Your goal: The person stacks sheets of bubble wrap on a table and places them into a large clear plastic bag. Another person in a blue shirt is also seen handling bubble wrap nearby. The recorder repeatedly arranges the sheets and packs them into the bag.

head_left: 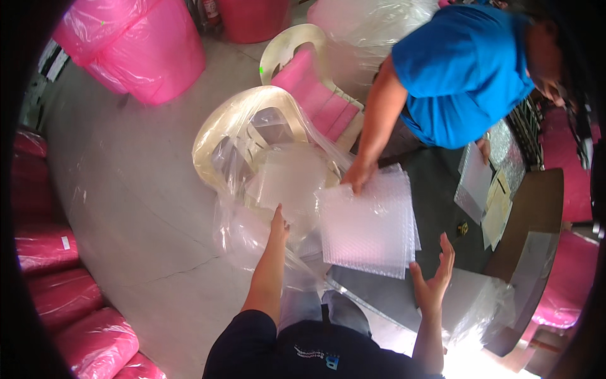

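Observation:
A stack of clear bubble wrap sheets [367,228] is in front of me, its far edge gripped by a co-worker's hand [360,175]. My right hand [434,273] is raised just off the stack's near right corner, thumb and fingers spread, with nothing in it. To the left of the stack, my left hand [279,222] holds nothing that I can see; its index finger stretches out and the others are partly hidden. Beyond it, a cream plastic chair [218,123] is draped in a clear plastic bag [243,230], with more bubble wrap sheets [290,174] on its seat.
A co-worker in a blue shirt [461,69] leans over the dark table [435,189]. More sheets [475,180] and a cardboard panel [536,246] are at right. Pink wrapped bundles [95,335] line the left; a big pink bundle [145,50] and another chair [315,38] stand behind.

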{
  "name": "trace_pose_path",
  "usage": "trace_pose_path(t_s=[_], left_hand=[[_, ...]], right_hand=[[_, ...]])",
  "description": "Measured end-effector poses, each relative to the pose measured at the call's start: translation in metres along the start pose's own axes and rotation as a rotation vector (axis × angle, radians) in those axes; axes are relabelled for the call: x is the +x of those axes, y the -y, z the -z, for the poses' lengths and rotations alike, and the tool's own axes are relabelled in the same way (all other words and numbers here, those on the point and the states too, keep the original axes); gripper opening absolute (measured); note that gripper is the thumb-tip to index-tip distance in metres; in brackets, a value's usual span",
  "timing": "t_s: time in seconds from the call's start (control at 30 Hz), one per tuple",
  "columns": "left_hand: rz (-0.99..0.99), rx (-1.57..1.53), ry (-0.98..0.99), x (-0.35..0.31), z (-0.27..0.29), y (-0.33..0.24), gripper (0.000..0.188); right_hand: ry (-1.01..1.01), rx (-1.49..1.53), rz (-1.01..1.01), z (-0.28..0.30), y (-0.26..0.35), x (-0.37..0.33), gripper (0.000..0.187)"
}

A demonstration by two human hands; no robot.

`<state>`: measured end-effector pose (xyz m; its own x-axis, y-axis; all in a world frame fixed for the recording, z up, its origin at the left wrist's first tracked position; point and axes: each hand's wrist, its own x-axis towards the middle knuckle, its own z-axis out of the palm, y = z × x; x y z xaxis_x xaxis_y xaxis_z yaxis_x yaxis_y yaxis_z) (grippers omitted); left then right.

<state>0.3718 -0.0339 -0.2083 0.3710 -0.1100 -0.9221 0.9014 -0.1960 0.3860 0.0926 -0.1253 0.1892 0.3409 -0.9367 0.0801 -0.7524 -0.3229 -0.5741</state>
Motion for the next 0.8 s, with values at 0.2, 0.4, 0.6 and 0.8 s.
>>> trace_pose_path(t_s=[0.2, 0.4, 0.6, 0.8], left_hand=[[0.073, -0.104, -0.064, 0.061, -0.037, 0.005, 0.108], [-0.044, 0.149, -0.054, 0.103, -0.042, -0.007, 0.105], [-0.149, 0.1, -0.109, 0.062, -0.073, -0.042, 0.101], [-0.187, 0.59, -0.457, 0.086, -0.06, -0.045, 0.099]], right_hand=[[0.023, -0.212, -0.061, -0.035, 0.006, 0.023, 0.121], [0.374, 0.034, -0.167, -0.069, -0.058, 0.082, 0.118], [0.184, 0.08, -0.297, -0.06, -0.056, 0.097, 0.044], [0.102, -0.139, -0.203, -0.021, -0.053, 0.112, 0.048]])
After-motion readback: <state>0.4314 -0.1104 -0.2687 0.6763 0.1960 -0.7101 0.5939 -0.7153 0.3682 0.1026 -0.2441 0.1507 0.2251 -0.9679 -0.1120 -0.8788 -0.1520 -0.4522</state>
